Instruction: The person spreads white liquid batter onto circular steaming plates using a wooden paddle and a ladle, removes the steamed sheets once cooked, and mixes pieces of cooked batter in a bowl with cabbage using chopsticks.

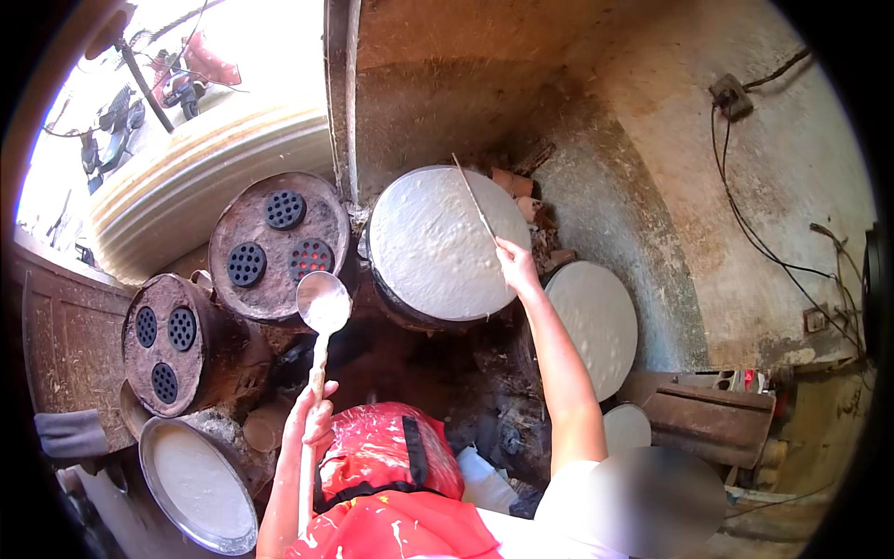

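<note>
My left hand point(317, 424) is closed around the long handle of a ladle point(323, 303), whose metal bowl is smeared with white batter. The bowl hangs in front of a stove top with glowing briquette holes. In my right hand point(517, 265), a thin wooden stick point(474, 201) is pinched near its lower end. It slants up and left across a wide round cooking surface point(433, 247) coated with a bubbly white layer. My fingers are over that surface's right edge. Whether the stick touches the white layer I cannot tell.
Two round stoves with perforated briquettes, one larger point(250, 219) and one smaller point(142, 359), stand left. Below them is a metal basin point(200, 489) of white liquid. Another white-topped round vessel point(596, 326) stands right, near the wall point(652, 214) with hanging cables point(736, 205).
</note>
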### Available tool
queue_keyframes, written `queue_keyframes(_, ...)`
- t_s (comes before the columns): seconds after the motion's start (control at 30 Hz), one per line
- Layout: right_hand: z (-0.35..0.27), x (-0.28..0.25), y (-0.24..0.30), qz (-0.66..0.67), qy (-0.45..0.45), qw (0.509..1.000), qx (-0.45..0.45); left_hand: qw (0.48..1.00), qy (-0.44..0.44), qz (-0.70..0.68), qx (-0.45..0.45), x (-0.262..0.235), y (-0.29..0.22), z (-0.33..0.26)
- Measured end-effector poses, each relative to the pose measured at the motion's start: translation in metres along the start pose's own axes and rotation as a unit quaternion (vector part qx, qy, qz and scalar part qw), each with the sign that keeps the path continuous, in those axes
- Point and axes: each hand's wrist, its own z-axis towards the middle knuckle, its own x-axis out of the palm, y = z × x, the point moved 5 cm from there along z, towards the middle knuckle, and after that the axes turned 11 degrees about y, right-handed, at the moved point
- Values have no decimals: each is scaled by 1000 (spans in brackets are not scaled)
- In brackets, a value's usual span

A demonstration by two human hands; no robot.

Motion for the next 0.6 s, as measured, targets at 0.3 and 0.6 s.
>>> queue_keyframes(0.3, -5, -11, 28, 70, 60, 996, 6, 1000, -12, 2, 29, 12, 1, 26)
queue_keyframes(0.6, -34, -24, -18, 131, -160, 978, -31, 999, -30, 8, 17, 19, -4, 34)
